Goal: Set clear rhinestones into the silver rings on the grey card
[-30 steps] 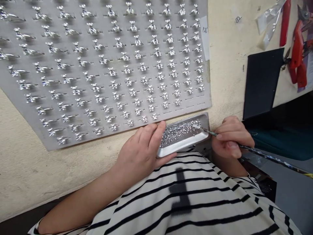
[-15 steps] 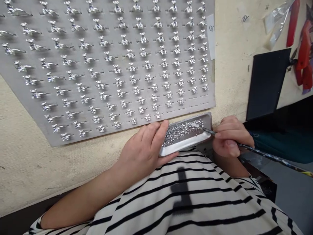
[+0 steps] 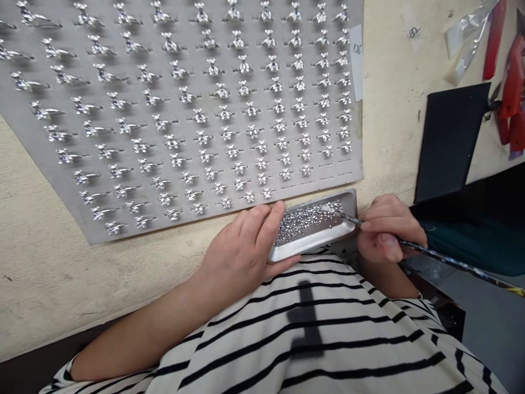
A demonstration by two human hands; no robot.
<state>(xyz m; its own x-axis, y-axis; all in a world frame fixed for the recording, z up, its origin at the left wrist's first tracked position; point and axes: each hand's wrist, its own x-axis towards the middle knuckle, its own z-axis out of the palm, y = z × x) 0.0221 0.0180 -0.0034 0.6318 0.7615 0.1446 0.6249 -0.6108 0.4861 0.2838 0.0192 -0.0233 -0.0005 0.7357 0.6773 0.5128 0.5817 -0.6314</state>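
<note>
A worker's left hand (image 3: 241,246) grips the left end of a shallow metal tray (image 3: 314,241), thumb along the near side and fingers over the far one, at the edge of a pale worktable (image 3: 82,287). The right hand (image 3: 389,232) is closed around a thin, speckled brush (image 3: 441,254), its whitish tip among the small glittering stones (image 3: 301,220) — a loose layer spread across the tray floor. Just beyond the tray lies a grey board (image 3: 350,171) set with rows of silvery, bear-shaped rings (image 3: 279,125), a few slots bare at the near right corner, a paper label (image 3: 356,60) marked 126 at its right edge. Farther right rest a dark flat panel (image 3: 451,142) and red-handled pliers (image 3: 512,82) — both well apart from the board
</note>
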